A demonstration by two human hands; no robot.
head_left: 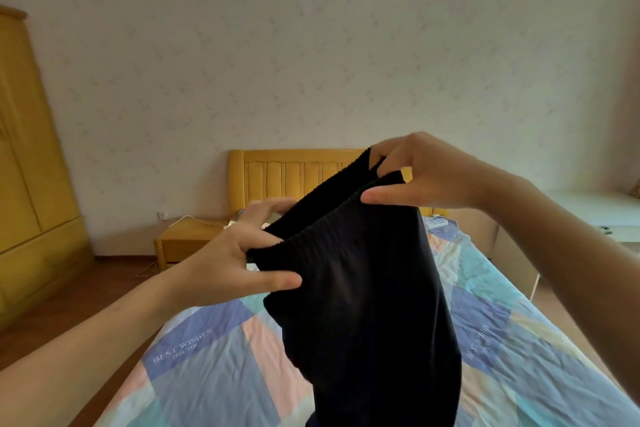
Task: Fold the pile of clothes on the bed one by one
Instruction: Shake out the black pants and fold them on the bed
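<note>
Head view: black trousers [363, 305] hang from both grips, left hand [239, 253] and right hand [419, 177] pinching the waistband

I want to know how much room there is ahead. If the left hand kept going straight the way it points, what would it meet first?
The left hand grips the waistband of the black trousers and points up and right, so it would meet the right hand holding the same waistband first. Depth is hard to judge.
</note>
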